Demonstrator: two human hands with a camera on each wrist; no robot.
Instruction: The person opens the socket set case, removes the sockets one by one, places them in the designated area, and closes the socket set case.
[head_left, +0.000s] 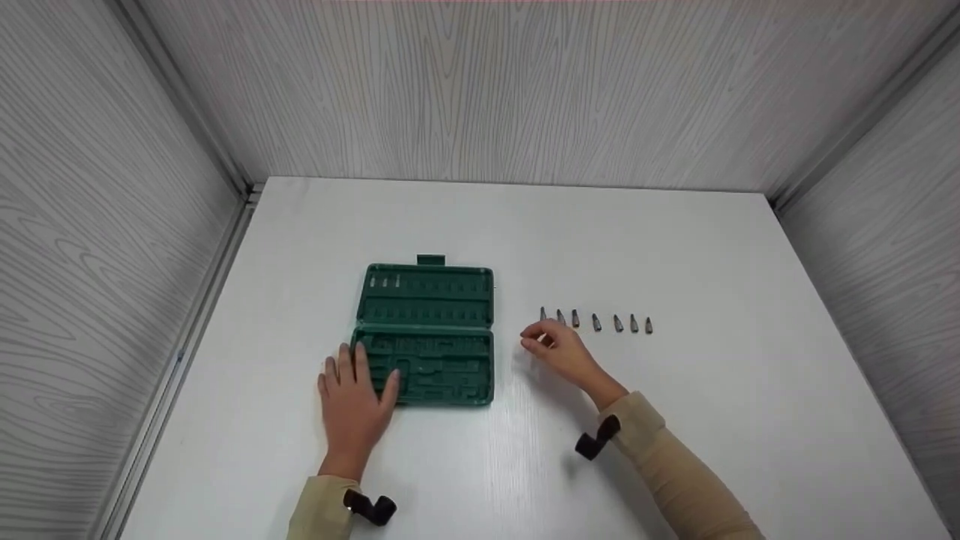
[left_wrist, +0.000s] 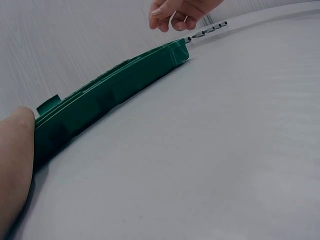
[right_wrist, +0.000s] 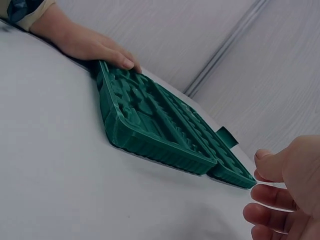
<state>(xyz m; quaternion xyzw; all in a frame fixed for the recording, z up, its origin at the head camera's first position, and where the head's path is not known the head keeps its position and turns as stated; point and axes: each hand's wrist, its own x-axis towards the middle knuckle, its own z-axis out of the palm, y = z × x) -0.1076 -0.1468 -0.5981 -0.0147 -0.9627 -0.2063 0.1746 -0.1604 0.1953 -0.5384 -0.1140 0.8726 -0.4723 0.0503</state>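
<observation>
Left hand (head_left: 352, 409) on green case (head_left: 424, 328), right hand (head_left: 562, 352) by bits (head_left: 597, 322)

Left: spread over case's lower-left edge, left of frame centre, fingers straight, gripping nothing; presumably steadying it. Right: half-curled, right of centre; hold on any bit impossible to tell. Bits spaced apart, apparently for picking singly. Partly hidden by fingers: leftmost bits. Unclear: three small pieces (head_left: 385, 283), case's upper left.

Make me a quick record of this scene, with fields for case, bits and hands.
Case: green case, open on white table
Stowed: three small bits, upper half, top left
Loose: row of bits, seven visible, right of case
Left hand: rests on case's lower left edge
Right hand: near row's left end; whether holding anything, unclear
</observation>
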